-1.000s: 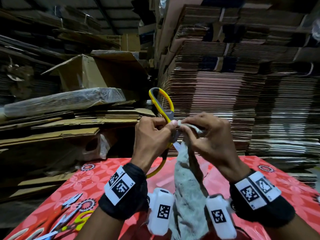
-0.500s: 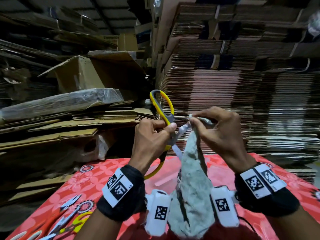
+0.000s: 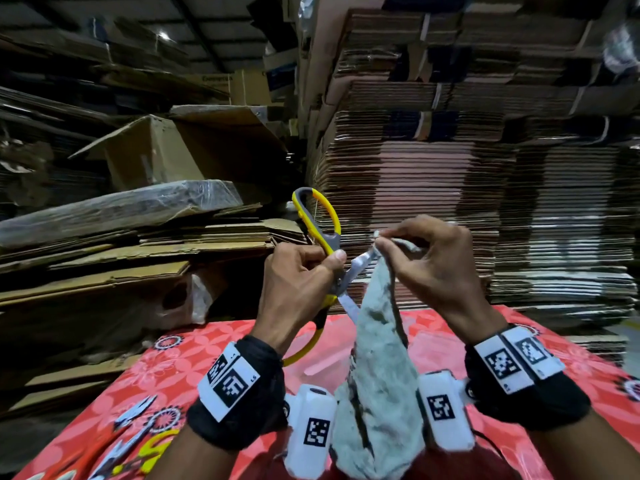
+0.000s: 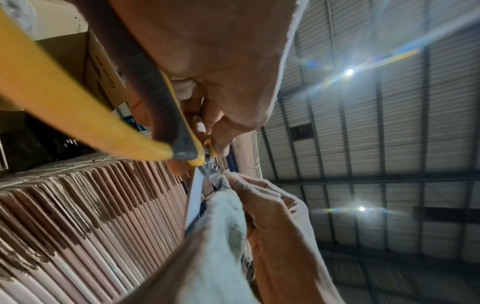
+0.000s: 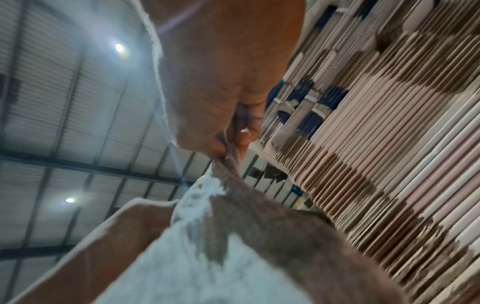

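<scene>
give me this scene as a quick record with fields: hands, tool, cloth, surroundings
left hand: grips scissors near the pivot
right hand: pinches the top of the cloth at a blade tip
scissors: yellow handles, blades apart, held above the table
cloth: pale grey, hangs down between the wrists
table: red floral cover; spare scissors lie at its near left
background: stacked flat cardboard

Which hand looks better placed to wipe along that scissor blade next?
Probably the right hand: it pinches the cloth at the tip of one open blade of the scissors, so it could slide along it. The left hand grips the scissors near the pivot, only steadying them.
</scene>
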Motion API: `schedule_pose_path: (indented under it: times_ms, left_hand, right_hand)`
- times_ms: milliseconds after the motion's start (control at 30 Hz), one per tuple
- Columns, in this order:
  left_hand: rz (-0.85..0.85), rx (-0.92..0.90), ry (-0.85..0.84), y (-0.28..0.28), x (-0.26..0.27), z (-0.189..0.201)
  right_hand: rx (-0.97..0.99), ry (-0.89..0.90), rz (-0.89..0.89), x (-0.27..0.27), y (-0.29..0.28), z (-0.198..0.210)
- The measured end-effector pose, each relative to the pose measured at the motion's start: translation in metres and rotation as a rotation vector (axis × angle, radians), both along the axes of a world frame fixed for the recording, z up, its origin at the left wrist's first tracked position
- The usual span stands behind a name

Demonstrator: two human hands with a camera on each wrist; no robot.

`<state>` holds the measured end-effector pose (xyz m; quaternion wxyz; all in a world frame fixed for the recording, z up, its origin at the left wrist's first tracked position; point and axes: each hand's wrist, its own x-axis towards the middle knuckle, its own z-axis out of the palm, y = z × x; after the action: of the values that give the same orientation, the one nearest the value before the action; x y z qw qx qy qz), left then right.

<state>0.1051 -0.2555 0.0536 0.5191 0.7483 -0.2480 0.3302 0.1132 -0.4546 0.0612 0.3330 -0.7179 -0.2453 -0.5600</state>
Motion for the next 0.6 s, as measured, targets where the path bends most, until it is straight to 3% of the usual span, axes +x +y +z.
schedule_pose_path:
  times_ms: [100, 267, 600]
  left_hand:
    - [0.016, -0.009, -0.011, 0.001, 0.001, 0.0]
    - [-0.048, -0.069, 0.019, 0.004, -0.003, 0.003]
    - [-0.071, -0.098, 0.035, -0.002, -0.001, 0.001]
  right_hand:
    - [0.021, 0.011, -0.017, -0.001, -0.002, 0.0]
    - [-0.202, -0.018, 0.091, -0.009, 0.028, -0.009]
    - [-0.143, 0.072, 0.242, -0.009, 0.015, -0.002]
